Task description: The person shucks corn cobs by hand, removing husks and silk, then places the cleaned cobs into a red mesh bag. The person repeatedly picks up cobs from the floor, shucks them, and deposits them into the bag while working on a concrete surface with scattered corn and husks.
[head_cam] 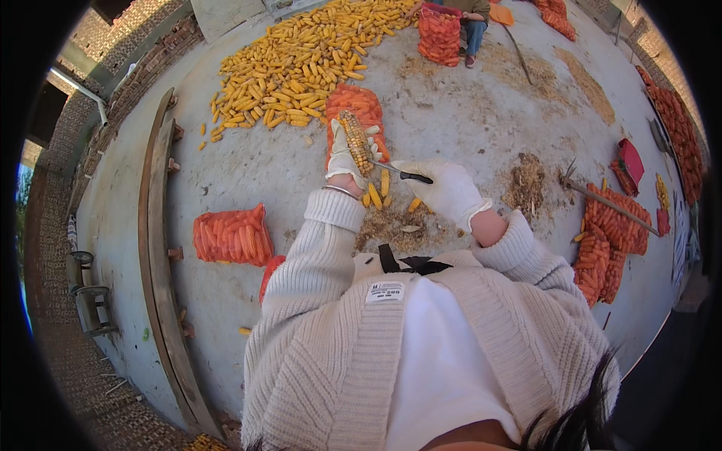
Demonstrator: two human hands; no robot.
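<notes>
My left hand [342,155], in a white glove, holds an ear of corn [354,141] upright, its kernels partly gone or discoloured. Gloved too, my right hand [445,183] grips the black handle of a thin metal tool [395,168], whose tip meets the lower end of the ear. Whether it is a screwdriver or a knife I cannot tell. Behind my left hand stands a red mesh sack of corn [355,101]. A few loose ears [375,194] lie on the concrete below my hands, beside scattered chaff [395,225].
A large heap of corn ears [293,73] spreads ahead. Another person [476,25] sits by a full red mesh sack [439,36]. Long wooden planks [161,237] and a filled sack [232,235] are at left; a long-handled tool [612,208] rests on sacks [617,220] at right.
</notes>
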